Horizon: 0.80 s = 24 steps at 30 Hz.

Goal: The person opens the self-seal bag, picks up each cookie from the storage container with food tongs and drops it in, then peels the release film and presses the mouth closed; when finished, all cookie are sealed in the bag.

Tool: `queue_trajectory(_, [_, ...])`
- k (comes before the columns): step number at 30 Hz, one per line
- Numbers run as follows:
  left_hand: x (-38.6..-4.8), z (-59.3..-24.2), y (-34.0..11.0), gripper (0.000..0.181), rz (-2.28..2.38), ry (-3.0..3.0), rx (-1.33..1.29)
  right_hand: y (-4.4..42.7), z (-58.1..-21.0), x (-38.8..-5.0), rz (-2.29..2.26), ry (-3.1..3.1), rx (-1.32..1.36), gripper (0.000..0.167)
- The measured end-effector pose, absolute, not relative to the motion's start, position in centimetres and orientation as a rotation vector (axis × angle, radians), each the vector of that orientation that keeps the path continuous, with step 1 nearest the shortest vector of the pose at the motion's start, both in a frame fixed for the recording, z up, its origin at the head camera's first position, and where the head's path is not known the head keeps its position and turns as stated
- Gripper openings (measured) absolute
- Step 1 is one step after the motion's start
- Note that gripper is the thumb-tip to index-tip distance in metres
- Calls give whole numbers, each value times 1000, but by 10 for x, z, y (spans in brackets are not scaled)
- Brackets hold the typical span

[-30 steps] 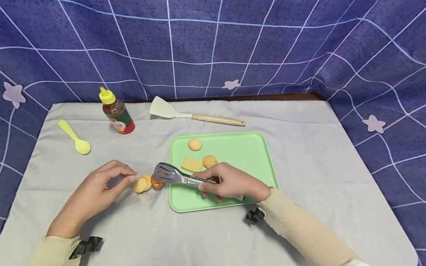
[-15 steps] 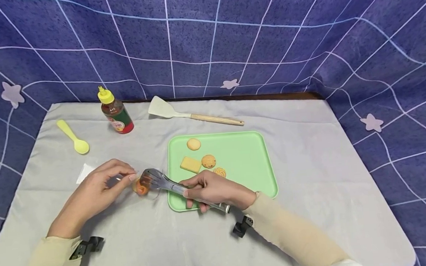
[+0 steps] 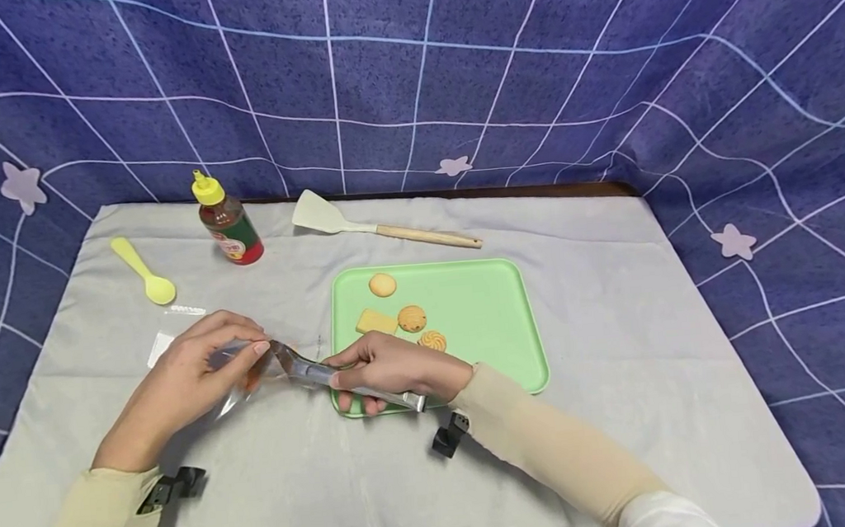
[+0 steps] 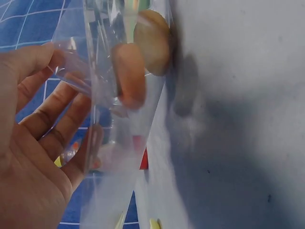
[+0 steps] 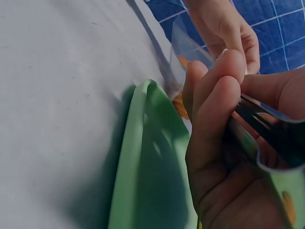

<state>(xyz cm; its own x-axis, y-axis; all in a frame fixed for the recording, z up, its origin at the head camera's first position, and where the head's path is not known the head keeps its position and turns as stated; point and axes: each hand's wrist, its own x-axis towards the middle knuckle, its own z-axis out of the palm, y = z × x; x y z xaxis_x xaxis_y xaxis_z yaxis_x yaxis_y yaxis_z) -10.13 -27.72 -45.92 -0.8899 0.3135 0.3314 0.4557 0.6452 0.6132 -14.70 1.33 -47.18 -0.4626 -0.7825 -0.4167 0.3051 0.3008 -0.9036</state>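
Observation:
My left hand [image 3: 178,382] [image 4: 43,129] pinches the edge of a clear plastic bag [image 4: 109,143] between thumb and forefinger. Through the plastic, the left wrist view shows an orange-brown biscuit [image 4: 131,76] and a paler round one [image 4: 153,43]. Metal tongs [image 3: 315,373] [image 5: 276,138] are gripped in my right hand [image 3: 397,369] [image 5: 214,109], above the left edge of the green tray [image 3: 479,317] [image 5: 131,157]. The tong tips meet the bag beside my left fingertips; whether they are inside it I cannot tell.
Several biscuits [image 3: 412,319] lie on the tray's left part. Behind it, a white spatula [image 3: 318,214] with a wooden handle lies near the table's back edge. A yellow-capped sauce bottle [image 3: 231,233] stands at the back left, beside a yellow spoon [image 3: 143,270].
My right hand has moved left with the tongs, whose tips went from the tray's left edge to my left fingertips. The bag has shifted left, with its biscuits. My left hand has hardly moved.

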Motion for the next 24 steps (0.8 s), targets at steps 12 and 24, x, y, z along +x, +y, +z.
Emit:
queue_trajectory(12, [-102, -460, -280, 16, -1094, -2676, -605, 20, -457, -150, -1284, 1646, -511, 49])
queue_trajectory(24, [-99, -465, -286, 14, -1054, -2690, -550, 110, -446, -148, -974, 2261, -1074, 54])
